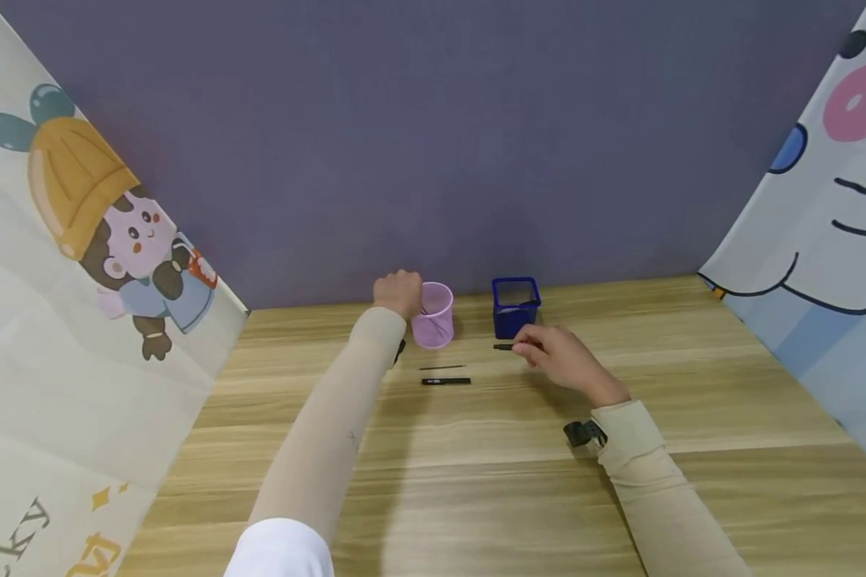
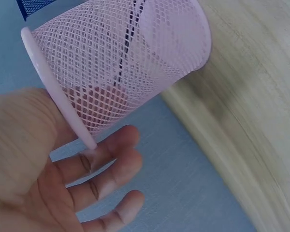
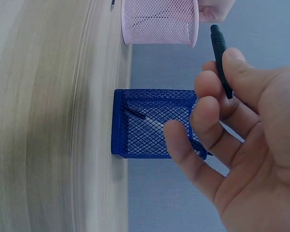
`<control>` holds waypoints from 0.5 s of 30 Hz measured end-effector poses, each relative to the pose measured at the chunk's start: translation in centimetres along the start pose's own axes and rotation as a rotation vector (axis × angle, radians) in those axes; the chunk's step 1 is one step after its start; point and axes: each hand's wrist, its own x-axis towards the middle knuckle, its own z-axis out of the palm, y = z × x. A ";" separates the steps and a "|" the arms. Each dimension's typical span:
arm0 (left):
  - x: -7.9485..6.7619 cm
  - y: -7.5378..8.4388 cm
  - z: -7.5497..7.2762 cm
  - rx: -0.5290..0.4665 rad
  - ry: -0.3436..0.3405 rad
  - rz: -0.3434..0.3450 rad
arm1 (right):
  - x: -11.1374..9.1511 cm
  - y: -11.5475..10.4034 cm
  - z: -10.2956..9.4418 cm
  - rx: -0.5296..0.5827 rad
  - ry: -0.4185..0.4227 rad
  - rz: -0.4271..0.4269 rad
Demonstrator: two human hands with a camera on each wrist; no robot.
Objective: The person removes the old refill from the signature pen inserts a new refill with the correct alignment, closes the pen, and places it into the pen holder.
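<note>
A pink mesh pen cup (image 1: 433, 328) stands upright at the back of the table. My left hand (image 1: 398, 293) is at its rim, with three loosely bent fingers (image 2: 121, 169) outside and another finger showing through the mesh. Thin dark sticks (image 2: 127, 43) lean inside the cup, one ending near that finger; whether I pinch it I cannot tell. My right hand (image 1: 559, 357) pinches a short black pen (image 3: 220, 55) with a ribbed end between thumb and fingers. Close in front of this hand stands a blue mesh pen holder (image 3: 154, 101) with a pen (image 3: 152, 122) inside.
A thin black refill (image 1: 443, 367) and a black pen (image 1: 446, 381) lie side by side on the wooden table (image 1: 476, 481), in front of the pink cup. A grey-blue wall (image 1: 440, 144) rises behind both holders. Printed cartoon sheets (image 1: 43, 320) border the left and right sides.
</note>
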 end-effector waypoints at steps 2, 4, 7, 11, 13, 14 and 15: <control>0.0 -0.1 0.0 0.003 -0.002 0.005 | 0.0 0.0 0.1 0.000 0.000 0.001; -0.1 -0.1 -0.1 0.001 -0.004 0.012 | 0.1 -0.1 0.1 -0.002 -0.001 0.000; -0.2 -0.2 -0.3 -0.006 -0.001 0.021 | 0.2 -0.1 0.1 -0.005 0.002 -0.005; -0.4 -0.3 -0.7 -0.011 0.018 0.035 | 0.1 -0.1 0.1 -0.008 0.003 -0.005; -0.5 -0.4 -0.9 -0.012 0.044 0.048 | 0.1 0.0 0.1 -0.006 0.001 -0.003; -0.5 -0.4 -1.0 -0.013 0.061 0.053 | 0.1 0.0 0.1 -0.003 0.000 -0.001; -0.6 -0.5 -1.2 -0.012 0.085 0.060 | 0.1 0.1 0.1 -0.003 0.000 -0.001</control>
